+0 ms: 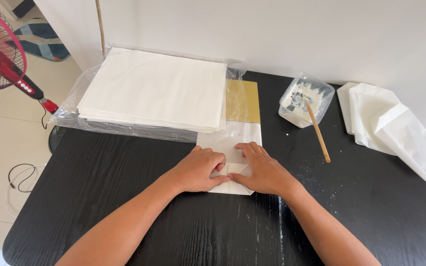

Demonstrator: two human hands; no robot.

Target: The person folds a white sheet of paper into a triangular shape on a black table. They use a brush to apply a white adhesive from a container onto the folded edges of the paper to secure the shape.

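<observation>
My left hand [200,170] and right hand [262,170] press flat, fingers [248,148] closed on nothing, pinning the folded white paper [230,148] under them on the counter [124,172] (if either slides, I judge the crease skews).

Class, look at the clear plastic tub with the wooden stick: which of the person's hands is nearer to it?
Right. The right hand presses the folded white paper below-left of the tub; the left hand lies farther left.
</observation>
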